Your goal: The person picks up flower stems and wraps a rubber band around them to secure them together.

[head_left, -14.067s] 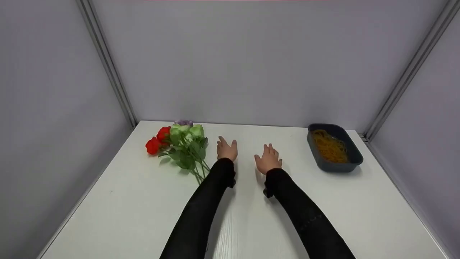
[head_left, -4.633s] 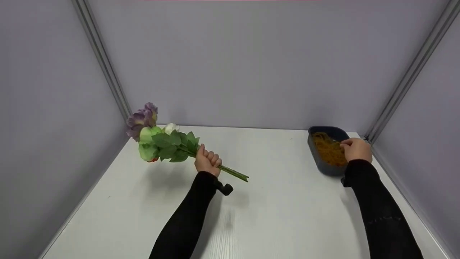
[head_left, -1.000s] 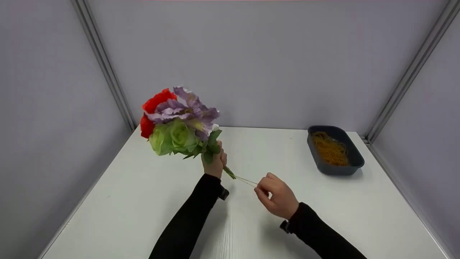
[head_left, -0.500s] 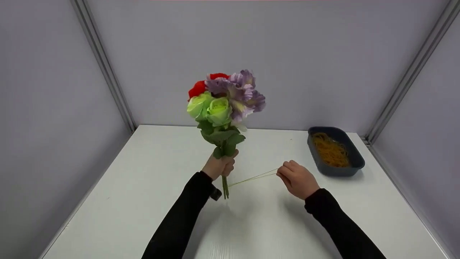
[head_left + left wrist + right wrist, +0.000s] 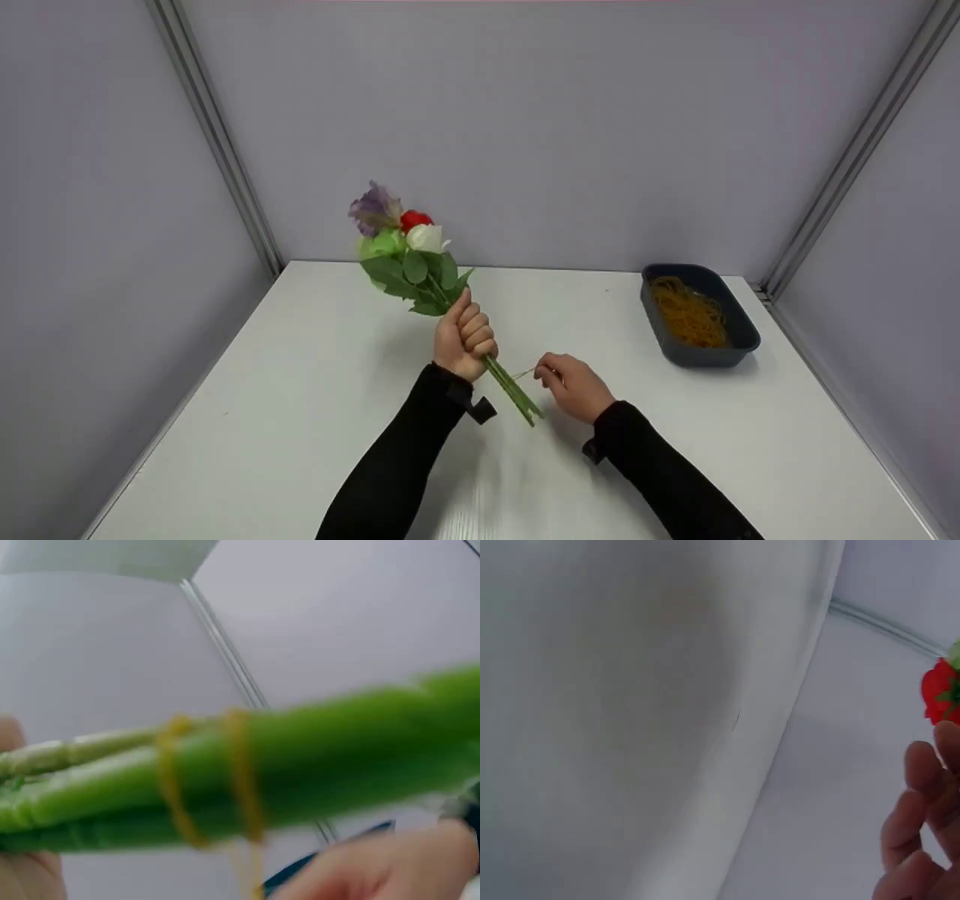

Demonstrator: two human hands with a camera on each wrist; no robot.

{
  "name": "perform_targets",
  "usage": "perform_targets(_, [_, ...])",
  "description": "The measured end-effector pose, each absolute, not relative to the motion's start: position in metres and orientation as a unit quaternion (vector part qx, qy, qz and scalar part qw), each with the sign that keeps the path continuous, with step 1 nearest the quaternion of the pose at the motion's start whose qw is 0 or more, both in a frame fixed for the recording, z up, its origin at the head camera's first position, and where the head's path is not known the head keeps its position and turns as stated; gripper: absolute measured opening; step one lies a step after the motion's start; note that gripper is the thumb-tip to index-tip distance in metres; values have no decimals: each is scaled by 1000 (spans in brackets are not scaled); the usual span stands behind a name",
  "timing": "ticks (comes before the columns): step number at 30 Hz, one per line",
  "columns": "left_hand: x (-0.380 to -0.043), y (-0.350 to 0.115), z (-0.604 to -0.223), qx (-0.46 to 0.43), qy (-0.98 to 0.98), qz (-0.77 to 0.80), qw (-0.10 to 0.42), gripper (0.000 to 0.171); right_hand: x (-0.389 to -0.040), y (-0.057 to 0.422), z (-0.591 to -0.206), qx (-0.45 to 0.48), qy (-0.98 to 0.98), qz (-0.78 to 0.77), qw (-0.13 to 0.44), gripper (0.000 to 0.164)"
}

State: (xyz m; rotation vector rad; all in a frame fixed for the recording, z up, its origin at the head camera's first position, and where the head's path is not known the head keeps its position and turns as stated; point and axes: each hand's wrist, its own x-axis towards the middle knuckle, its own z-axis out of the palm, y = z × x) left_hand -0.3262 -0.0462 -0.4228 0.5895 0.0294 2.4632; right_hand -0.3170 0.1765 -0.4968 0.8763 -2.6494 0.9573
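My left hand (image 5: 465, 337) grips the stems of a bouquet of artificial flowers (image 5: 401, 259), tilted with its purple, red, white and green blooms up to the left. Below that fist, the bare green stems (image 5: 514, 388) point down to the right. A thin yellow rubber band (image 5: 244, 772) crosses the stems in two strands in the left wrist view. From there it runs to my right hand (image 5: 576, 386), whose thumb and fingers pinch its end. Curled fingers (image 5: 904, 832) show in the right wrist view, near a red flower (image 5: 939, 694).
A dark grey tray (image 5: 701, 356) holding a heap of yellow rubber bands (image 5: 686, 311) stands at the back right of the white table (image 5: 262, 420). Pale walls (image 5: 487, 112) enclose the table at the back and both sides.
Since half a second ago, the bouquet has tipped from upright to the left. My right hand has come nearer the stems, and the band's stretched part is shorter. The tray has stayed put.
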Motion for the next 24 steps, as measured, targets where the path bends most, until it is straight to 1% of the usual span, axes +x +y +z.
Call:
perform_targets(1, [-325, -44, -422, 202, -16, 941, 271, 52, -312, 169, -498, 290, -891, 343, 65, 18])
perform_targets(3, [-323, -40, -421, 156, -26, 969, 190, 52, -300, 156, -498, 295, -883, 365, 8, 22])
perform_targets(6, [-325, -40, -421, 88, 55, 994, 27, 54, -276, 145, -491, 322, -871, 369, -29, 24])
perform_targets(8, [-329, -44, -425, 61, 164, 981, -80, 55, -261, 144, -479, 334, -867, 368, -28, 23])
perform_targets(9, [-331, -46, -426, 53, 221, 966, -122, 55, -255, 144, -471, 334, -866, 372, -22, 22])
perform_targets(11, [-335, -51, -429, 63, 312, 930, -185, 53, -246, 148, -457, 337, -861, 381, -3, 19])
perform_targets(12, [-336, -53, -430, 82, 354, 910, -201, 51, -244, 151, -450, 337, -859, 385, 18, 18])
perform_targets(14, [-338, -57, -431, 123, 419, 875, -210, 47, -242, 160, -440, 342, -854, 386, 68, 16])
perform_targets(17, [-337, -62, -430, 174, 482, 839, -185, 43, -247, 175, -432, 352, -848, 359, 166, 17])
perform_targets(18, [-337, -64, -430, 185, 502, 828, -169, 43, -250, 181, -431, 353, -847, 343, 201, 19])
perform_targets(20, [-335, -67, -428, 192, 518, 823, -133, 44, -258, 192, -430, 362, -845, 307, 246, 24])
perform_targets(24, [-334, -70, -426, 210, 530, 820, -46, 44, -273, 213, -432, 375, -845, 247, 291, 28])
